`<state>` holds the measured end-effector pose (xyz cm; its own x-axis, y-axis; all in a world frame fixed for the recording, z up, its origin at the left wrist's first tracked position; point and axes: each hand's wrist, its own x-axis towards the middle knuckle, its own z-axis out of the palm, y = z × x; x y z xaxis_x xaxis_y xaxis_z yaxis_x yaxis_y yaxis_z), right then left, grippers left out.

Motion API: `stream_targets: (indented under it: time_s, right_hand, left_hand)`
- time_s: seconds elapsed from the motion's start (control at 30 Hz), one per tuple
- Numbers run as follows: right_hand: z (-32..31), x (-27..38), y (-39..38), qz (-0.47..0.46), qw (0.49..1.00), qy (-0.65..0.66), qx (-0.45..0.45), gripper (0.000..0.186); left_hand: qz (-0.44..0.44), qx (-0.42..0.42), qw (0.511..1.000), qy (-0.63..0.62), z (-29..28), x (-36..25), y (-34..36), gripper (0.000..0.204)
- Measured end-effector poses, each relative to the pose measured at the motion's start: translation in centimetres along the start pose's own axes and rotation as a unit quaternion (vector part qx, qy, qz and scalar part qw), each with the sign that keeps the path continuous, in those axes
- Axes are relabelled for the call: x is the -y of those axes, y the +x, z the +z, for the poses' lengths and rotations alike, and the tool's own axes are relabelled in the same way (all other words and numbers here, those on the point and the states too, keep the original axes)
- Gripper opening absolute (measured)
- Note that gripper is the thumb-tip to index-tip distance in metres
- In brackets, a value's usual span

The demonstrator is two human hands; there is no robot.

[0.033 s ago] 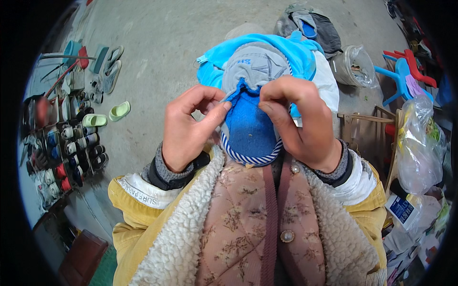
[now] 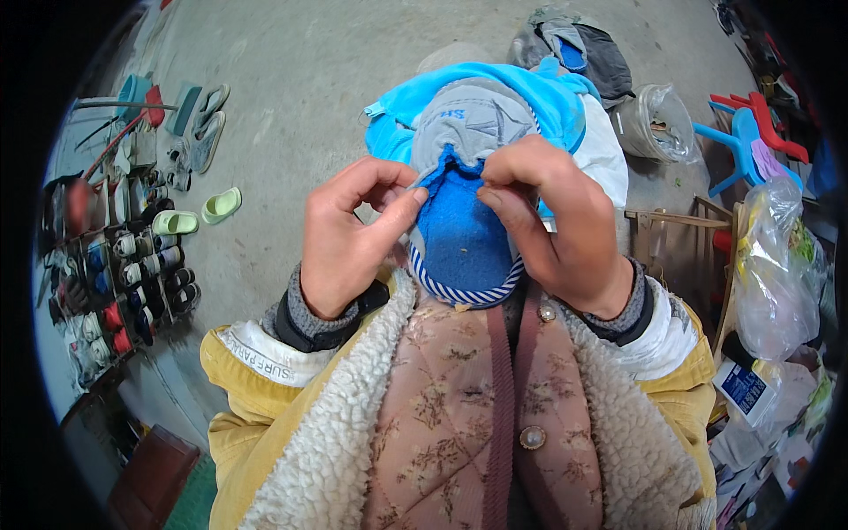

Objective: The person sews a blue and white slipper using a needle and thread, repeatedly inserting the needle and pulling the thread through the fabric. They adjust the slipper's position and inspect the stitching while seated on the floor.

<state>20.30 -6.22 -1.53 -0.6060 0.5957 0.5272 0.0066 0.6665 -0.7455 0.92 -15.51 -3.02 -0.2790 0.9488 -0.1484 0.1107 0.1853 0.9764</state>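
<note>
A grey fabric slipper (image 2: 473, 115) with a bright blue lining and a blue-and-white striped edge lies before my body, its toe pointing away and its heel towards me. My left hand (image 2: 353, 230) pinches the left side of its opening between thumb and index finger. On the opposite side, the thumb and index finger of my right hand (image 2: 561, 221) are closed at the edge of the opening. Between the two hands the blue rim is bunched up. Light-blue cloth (image 2: 397, 102) spreads beneath and beyond the slipper.
Grey slippers and dark cloth (image 2: 601, 66) lie on the floor at the far right, beside a lined bucket (image 2: 649, 124). A blue stool (image 2: 742, 146) and a wooden frame (image 2: 680, 216) stand right. At left are green clogs (image 2: 221, 206) and a shoe rack (image 2: 132, 274).
My right hand has shifted very slightly upward at the slipper's opening. My left hand and the slipper look the same.
</note>
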Motion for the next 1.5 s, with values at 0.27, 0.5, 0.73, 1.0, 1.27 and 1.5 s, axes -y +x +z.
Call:
stream_targets:
  time_s: [0.27, 0.5, 0.73, 1.0, 1.27, 1.5]
  right_hand:
    - [-0.3, -0.9, 0.6, -0.008, 0.986, -0.153, 0.060, 0.014]
    - [0.0, -1.9, 0.8, -0.060, 0.977, -0.192, 0.069, 0.014]
    - [0.7, -2.0, 0.8, -0.073, 0.973, -0.213, 0.054, 0.009]
    - [0.8, -2.3, 0.8, -0.076, 0.972, -0.217, 0.053, 0.008]
    - [1.2, -2.7, 0.8, -0.073, 0.979, -0.188, 0.033, 0.006]
    - [1.0, -2.9, 1.1, -0.084, 0.979, -0.183, 0.039, 0.006]
  left_hand:
    - [0.104, -0.012, 0.989, 0.107, -0.1, 0.4, 0.3, 0.011]
    - [0.093, -0.037, 0.991, 0.087, 0.3, 0.4, 0.3, 0.012]
    - [0.024, -0.016, 0.996, 0.086, 0.1, -0.3, 0.0, 0.012]
    - [0.098, -0.033, 0.989, 0.106, 0.2, 0.3, 0.5, 0.011]
    - [0.173, -0.008, 0.976, 0.130, -0.2, 0.5, 1.1, 0.010]
    - [0.172, 0.011, 0.977, 0.128, -0.3, 0.4, 1.1, 0.009]
